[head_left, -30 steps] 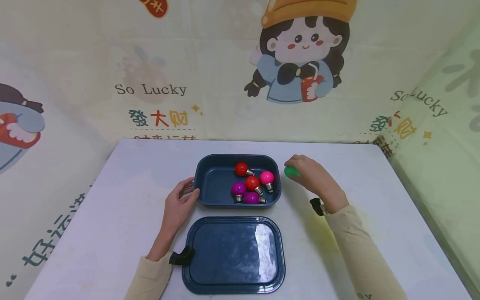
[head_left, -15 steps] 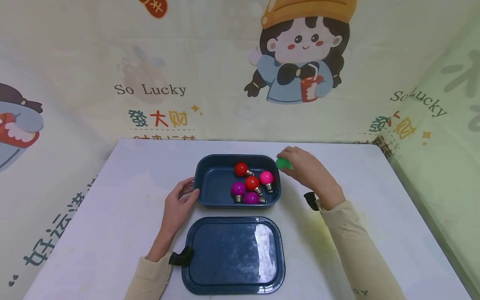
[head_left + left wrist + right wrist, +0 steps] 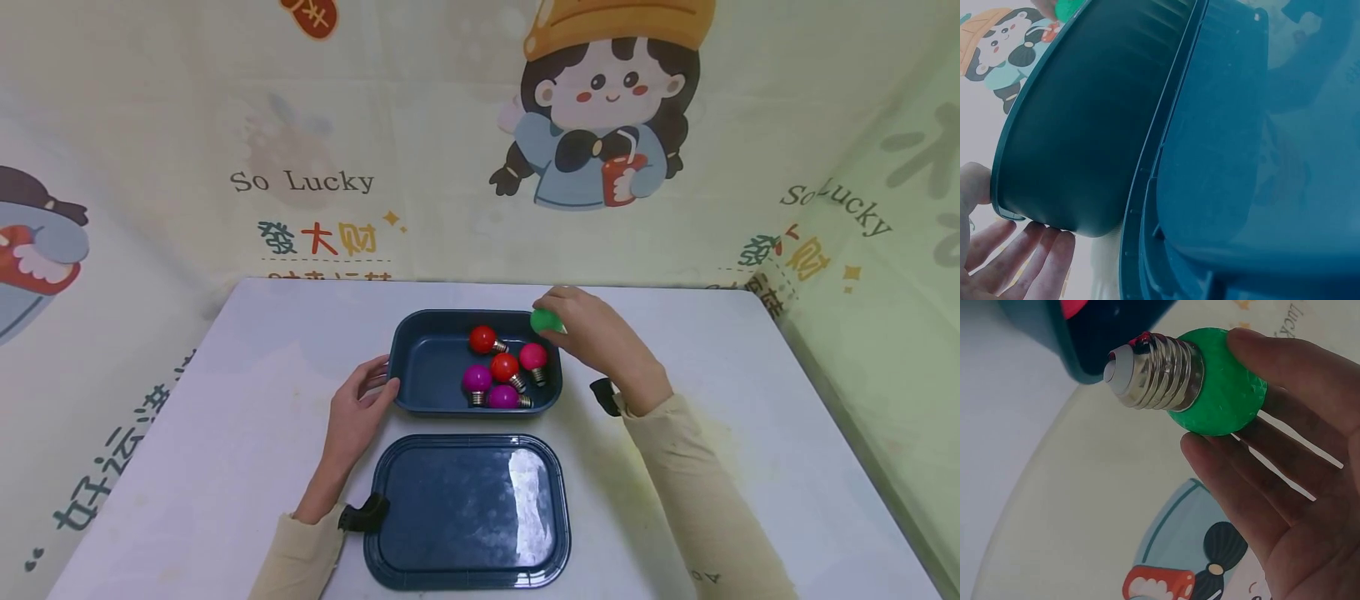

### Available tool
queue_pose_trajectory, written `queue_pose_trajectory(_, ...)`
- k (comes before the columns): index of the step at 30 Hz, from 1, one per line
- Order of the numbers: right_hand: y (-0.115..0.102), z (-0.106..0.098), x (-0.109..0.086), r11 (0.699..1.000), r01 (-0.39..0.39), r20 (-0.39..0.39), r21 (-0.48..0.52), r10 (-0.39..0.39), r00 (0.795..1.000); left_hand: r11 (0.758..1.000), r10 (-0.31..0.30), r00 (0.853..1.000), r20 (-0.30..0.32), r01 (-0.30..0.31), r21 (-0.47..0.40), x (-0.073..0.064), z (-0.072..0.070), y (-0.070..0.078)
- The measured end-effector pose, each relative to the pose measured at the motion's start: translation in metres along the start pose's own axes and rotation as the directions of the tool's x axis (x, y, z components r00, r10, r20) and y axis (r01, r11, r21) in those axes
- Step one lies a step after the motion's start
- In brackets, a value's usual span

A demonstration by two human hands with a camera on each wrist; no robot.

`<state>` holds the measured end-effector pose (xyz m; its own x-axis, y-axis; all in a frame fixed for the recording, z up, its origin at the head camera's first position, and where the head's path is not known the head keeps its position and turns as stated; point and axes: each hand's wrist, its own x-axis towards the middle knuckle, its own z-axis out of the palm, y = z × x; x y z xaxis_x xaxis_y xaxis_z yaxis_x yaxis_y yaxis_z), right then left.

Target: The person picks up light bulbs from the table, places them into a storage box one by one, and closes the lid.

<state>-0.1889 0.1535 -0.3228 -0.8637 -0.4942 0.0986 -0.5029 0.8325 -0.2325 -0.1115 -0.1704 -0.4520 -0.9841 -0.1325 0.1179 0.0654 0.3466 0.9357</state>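
Observation:
My right hand [image 3: 603, 337] holds a green light bulb [image 3: 1225, 387] by its round globe, with the silver screw base pointing away from the palm. In the head view this bulb is over the right rear corner of a dark blue plastic box [image 3: 431, 375]. Two red bulbs [image 3: 505, 367], a pink bulb [image 3: 533, 356] and two purple bulbs [image 3: 477, 378] lie inside, towards the right. At the box's left end, my left hand [image 3: 362, 412] grips the wall, thumb [image 3: 974, 184] near the rim and fingers [image 3: 1029, 259] against the outside.
A dark blue lid [image 3: 465, 512] lies flat in front of the box on the white table [image 3: 210, 467]. Printed cloth [image 3: 427, 150] hangs behind the table and along both sides. Black straps [image 3: 365, 512] are on both wrists.
My right hand has moved left and slightly away from me, carrying the green bulb from beside the box to over its right rear corner. The left hand and box stay put.

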Motion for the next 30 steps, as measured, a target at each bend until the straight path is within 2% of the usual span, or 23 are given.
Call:
queue_pose_trajectory(10, -0.016, 0.004, 0.011, 1.000, 0.004, 0.027, 0.027, -0.005, 1.000, 1.000, -0.003, 1.000, 0.003, 0.003, -0.001, 0.001, -0.001, 0.000)
queue_pose_trajectory(30, -0.042, 0.020, 0.036, 0.993, 0.087, 0.072, 0.076, -0.093, 0.993, 1.000, -0.004, 1.000, -0.001, 0.004, -0.010, 0.001, -0.002, 0.002)
